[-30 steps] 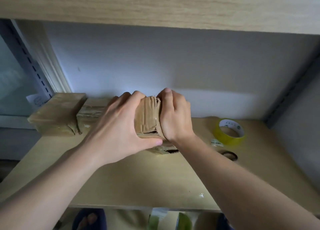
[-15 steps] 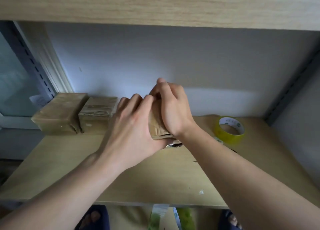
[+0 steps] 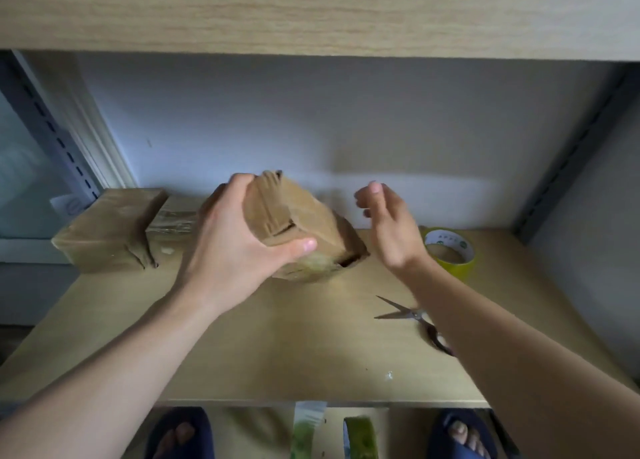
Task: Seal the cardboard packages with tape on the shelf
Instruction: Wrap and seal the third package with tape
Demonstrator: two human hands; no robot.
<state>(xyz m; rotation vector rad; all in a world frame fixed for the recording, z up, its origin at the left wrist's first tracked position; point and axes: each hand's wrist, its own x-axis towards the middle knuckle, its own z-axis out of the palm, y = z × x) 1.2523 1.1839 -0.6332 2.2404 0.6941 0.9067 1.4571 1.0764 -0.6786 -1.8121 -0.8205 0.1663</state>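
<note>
Right hand (image 3: 389,230) off tilted package (image 3: 304,223)

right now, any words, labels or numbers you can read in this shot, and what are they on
None can be read.
Yellow tape roll: green print on its white inner core, too blurred to read.
White paper label behind the far-left package: a round mark, too small to make out.
Package held in the left hand: no print visible.

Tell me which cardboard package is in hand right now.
The tilted package, gripped by the left hand. The two other packages sit untouched at the shelf's back left.
</note>
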